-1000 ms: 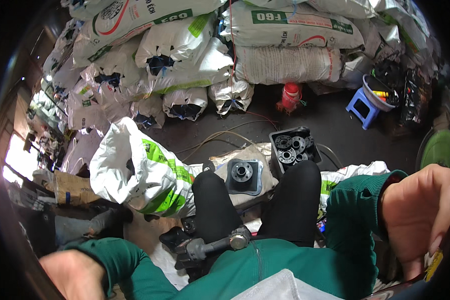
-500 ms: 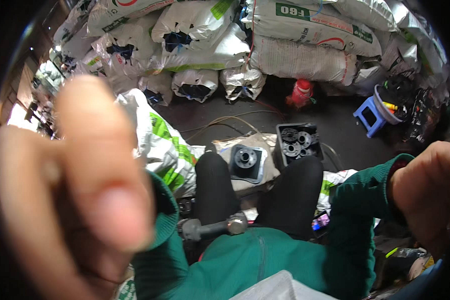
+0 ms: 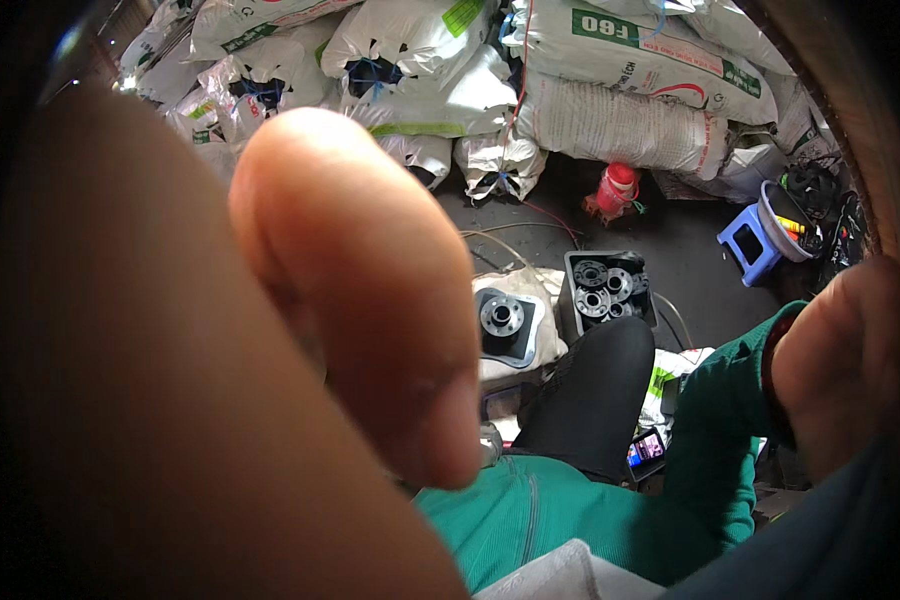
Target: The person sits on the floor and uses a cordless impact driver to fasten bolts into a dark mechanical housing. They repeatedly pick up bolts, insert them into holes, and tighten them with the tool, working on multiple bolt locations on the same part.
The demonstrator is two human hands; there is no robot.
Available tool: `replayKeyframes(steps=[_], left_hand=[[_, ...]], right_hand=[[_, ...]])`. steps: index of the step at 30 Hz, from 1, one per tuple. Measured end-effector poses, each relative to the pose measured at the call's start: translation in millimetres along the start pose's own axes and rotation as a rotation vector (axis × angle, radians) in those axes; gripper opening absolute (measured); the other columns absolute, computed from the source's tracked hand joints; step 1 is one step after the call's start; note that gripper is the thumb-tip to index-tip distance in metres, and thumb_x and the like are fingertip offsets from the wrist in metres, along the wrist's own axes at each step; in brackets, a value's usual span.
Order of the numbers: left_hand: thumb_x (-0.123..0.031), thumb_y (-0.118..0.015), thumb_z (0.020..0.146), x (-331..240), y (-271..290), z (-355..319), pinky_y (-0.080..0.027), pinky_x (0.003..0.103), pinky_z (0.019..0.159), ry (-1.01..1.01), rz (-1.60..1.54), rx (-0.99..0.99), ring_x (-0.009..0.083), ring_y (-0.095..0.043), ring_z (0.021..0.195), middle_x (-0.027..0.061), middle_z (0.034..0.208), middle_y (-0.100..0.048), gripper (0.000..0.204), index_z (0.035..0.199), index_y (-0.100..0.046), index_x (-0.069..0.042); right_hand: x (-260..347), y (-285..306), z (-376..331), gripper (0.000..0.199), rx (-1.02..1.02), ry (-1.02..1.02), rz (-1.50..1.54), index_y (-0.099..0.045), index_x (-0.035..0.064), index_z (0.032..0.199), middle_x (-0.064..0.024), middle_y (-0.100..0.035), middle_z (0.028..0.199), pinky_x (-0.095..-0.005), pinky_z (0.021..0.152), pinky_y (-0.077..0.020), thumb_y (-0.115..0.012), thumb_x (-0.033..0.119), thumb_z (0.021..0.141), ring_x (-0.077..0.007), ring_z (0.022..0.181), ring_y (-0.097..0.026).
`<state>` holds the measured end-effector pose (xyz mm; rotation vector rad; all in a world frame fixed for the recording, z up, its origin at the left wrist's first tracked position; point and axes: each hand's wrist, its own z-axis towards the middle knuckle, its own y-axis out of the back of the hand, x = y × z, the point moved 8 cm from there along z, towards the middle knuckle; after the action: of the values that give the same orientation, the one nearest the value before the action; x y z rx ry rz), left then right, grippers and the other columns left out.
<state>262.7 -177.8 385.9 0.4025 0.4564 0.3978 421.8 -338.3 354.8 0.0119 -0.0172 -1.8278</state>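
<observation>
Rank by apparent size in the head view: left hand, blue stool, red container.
1. left hand, largest only because it is right at the camera.
2. blue stool.
3. red container, close to the stool; unsure.

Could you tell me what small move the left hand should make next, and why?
Probably lower the left hand away from the camera. It is raised so close to the lens that it blurs and hides the left half of the view; it holds nothing visible. The right hand is up at the right rim too. The flanged part on the mat and the box of similar parts lie beyond the knees, untouched.
</observation>
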Motion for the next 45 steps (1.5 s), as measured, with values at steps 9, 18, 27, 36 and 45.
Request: replayKeyframes(steps=[9,18,27,36,45], left_hand=[[-0.023,-0.058,0.083,49.9,29.4,-29.9,-0.041,0.036,0.066,-0.189,-0.131,-0.369,0.0210,-0.046,0.071,0.0056,0.075,-0.047,0.022,0.069,-0.045,-0.012],[-0.022,-0.058,0.083,-0.4,7.8,-34.4,-0.041,0.034,0.067,0.032,0.327,-0.301,0.0167,-0.049,0.071,0.0031,0.071,-0.049,0.011,0.079,-0.052,-0.015],[-0.021,-0.056,0.084,6.4,-9.4,-30.9,-0.037,0.037,0.071,-0.173,0.302,-0.267,0.0190,-0.056,0.073,0.0000,0.076,-0.058,0.008,0.081,-0.060,-0.015],[-0.015,-0.046,0.088,-13.4,-67.9,-47.9,-0.033,0.043,0.079,-0.301,-0.301,0.540,0.0294,-0.060,0.088,0.0098,0.093,-0.061,0.018,0.085,-0.063,-0.007],[-0.045,-0.056,0.083,-72.8,78.6,-136.1,-0.040,0.036,0.084,0.031,0.256,-0.438,0.0260,-0.049,0.083,0.0210,0.097,-0.050,0.063,0.107,-0.040,0.010]], right_hand=[[-22.1,-5.1,6.0,0.013,0.146,-0.127,-0.087,-0.049,0.0184,0.074,0.0085,-0.049,0.072,-0.0324,0.069,-0.0430,-0.058,0.023,0.082,-0.0090,0.079,-0.046],[-25.5,-27.7,-9.1,0.015,0.299,-0.226,-0.196,-0.047,0.0184,0.073,0.0077,-0.047,0.070,-0.0343,0.069,-0.0435,-0.057,0.024,0.083,-0.0102,0.077,-0.046],[-26.4,-31.8,6.6,0.017,0.254,-0.219,-0.347,-0.045,0.0185,0.072,0.0069,-0.046,0.068,-0.0362,0.069,-0.0439,-0.055,0.025,0.084,-0.0114,0.076,-0.046],[27.3,-63.6,-22.7,0.024,0.811,-0.237,0.361,-0.061,0.0058,0.073,-0.0062,-0.060,0.077,-0.0380,0.069,-0.0481,-0.048,0.019,0.088,-0.0204,0.065,-0.053],[78.9,69.0,-37.3,0.042,-0.279,-0.305,0.010,-0.055,0.0049,0.096,-0.0026,-0.048,0.082,-0.0296,0.059,-0.0473,-0.074,0.030,0.069,-0.0131,0.067,-0.052]])
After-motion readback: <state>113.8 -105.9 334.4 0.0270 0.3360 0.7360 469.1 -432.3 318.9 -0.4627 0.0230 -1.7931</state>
